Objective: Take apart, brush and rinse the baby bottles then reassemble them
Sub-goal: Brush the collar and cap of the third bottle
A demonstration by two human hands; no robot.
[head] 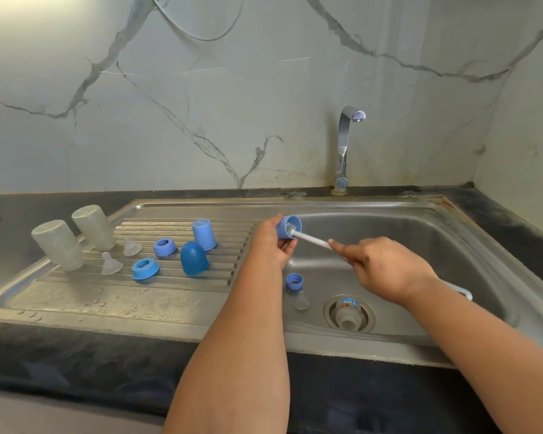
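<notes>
Two bare forearms come into the picture from the near edge, each ending in a bare hand: the left hand (271, 242) and the right hand (381, 266). No sleeve covers the arms as far as they are seen. The fingernails are short and plain.

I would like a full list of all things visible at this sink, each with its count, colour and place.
Bottle bodies: 2, clear, upside down, drainboard far left.
Teats: 2, clear, drainboard.
Collar rings: 2, blue, drainboard.
Caps: 2, blue, drainboard.
Held cap: 1, blue, over basin.
Brush: 1, white, head inside held cap.
Basin ring: 1, blue, basin floor.
Basin teat: 1, clear, beside it.
Basin bottle: 1, clear, lying on drain.
Tap: 1, chrome, behind basin.
Left hand: grips held cap.
Right hand: grips brush.
</notes>
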